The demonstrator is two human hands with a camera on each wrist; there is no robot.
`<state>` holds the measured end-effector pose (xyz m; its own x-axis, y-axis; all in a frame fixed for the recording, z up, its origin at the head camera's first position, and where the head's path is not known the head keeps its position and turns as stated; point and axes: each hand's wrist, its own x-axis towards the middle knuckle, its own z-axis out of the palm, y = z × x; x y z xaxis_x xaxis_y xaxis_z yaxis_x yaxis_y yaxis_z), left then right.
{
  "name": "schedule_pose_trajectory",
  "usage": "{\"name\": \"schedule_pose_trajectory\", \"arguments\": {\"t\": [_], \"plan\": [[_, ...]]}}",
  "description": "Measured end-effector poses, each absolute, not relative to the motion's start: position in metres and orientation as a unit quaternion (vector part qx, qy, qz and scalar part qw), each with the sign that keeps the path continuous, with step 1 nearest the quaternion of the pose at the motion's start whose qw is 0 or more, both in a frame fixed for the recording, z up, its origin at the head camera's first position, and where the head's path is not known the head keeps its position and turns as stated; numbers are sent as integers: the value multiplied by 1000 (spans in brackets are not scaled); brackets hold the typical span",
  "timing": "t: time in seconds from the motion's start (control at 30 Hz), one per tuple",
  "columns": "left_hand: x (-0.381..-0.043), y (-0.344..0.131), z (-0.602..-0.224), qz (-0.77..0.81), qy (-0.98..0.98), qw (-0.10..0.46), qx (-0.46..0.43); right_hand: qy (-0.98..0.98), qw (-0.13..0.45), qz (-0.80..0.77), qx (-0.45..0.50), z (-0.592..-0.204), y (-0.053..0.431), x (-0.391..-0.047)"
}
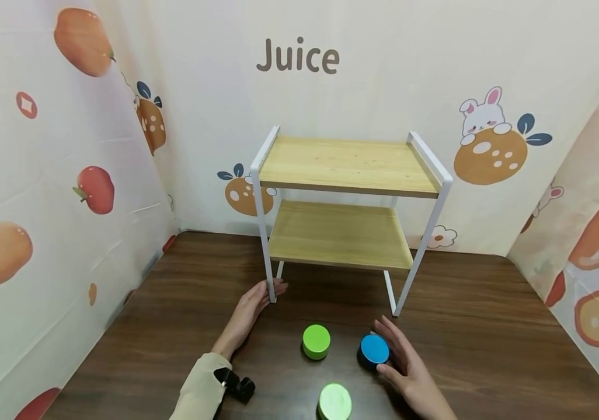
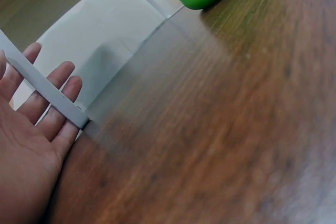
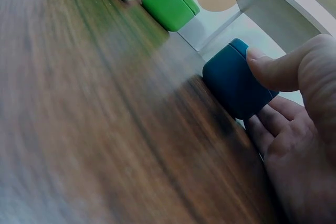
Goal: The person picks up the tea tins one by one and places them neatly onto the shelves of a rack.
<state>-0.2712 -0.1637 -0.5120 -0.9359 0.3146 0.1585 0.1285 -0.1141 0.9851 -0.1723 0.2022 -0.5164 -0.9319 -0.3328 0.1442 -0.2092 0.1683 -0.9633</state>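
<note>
My left hand [image 1: 249, 308] is at the foot of the left front leg [image 1: 264, 233] of a two-tier shelf [image 1: 349, 166] with wooden boards and a white frame. In the left wrist view, its extended fingers [image 2: 50, 121] lie behind that leg. A small round blue container [image 1: 375, 349] stands on the table before the shelf's right side. My right hand [image 1: 408, 376] holds it from the right; in the right wrist view the thumb [image 3: 273, 72] touches the lid's edge, while the fingertips are partly hidden behind the container.
Left of the blue container stands a round green container [image 1: 316, 342]. A paler green one [image 1: 335, 402] is nearer me, cut off by the head view's lower edge. Fruit-printed cloth walls [image 1: 383, 70] border the brown wooden table [image 1: 478, 326] behind and at both sides.
</note>
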Motion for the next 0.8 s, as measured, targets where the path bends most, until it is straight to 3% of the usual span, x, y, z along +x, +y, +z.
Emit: {"name": "schedule_pose_trajectory", "arguments": {"t": [0.57,0.8], "plan": [[-270,-162,-514,725,670,59,153,771,27,-603,-206,-516,201,-169],[-271,-161,-512,722,677,58,127,791,37,-587,-169,-515,200,-168]]}}
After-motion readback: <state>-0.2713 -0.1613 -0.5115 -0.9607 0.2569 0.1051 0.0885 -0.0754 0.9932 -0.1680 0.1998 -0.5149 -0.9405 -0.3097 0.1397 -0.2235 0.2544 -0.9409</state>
